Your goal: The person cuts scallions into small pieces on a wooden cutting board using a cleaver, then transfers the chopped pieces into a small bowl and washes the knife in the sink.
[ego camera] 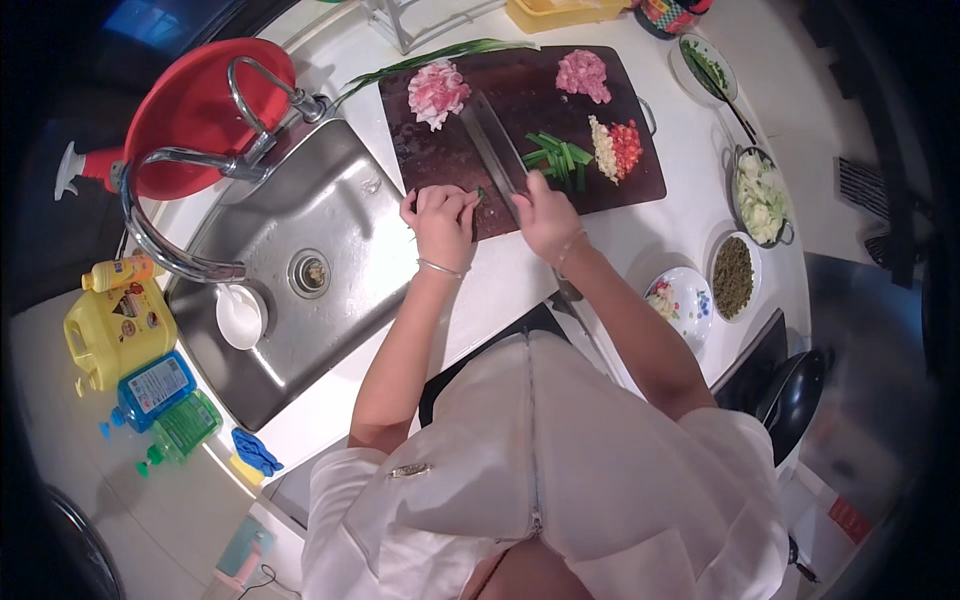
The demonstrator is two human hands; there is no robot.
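My right hand (549, 217) grips a kitchen cleaver (495, 142) by its handle, the blade slanting away across the dark cutting board (439, 161). At the board's near left edge my left hand (444, 217) has its fingers bent together, with a small green piece (480, 193) pinched at the tips. Cut green scallion lengths (562, 155) lie right of the blade. Beside them are minced garlic (604, 148) and chopped red chili (626, 148). Sliced meat (436, 91) sits at the far left, and minced meat (583, 75) at the far right.
Left is a steel sink (352, 187) with a white bowl (240, 316), a chrome faucet (180, 262) and a red basin (195, 112). Long scallions (450, 51) lie behind the board. A floral plate (686, 304), a dish of brown-green bits (733, 276) and cut cabbage (759, 196) stand right.
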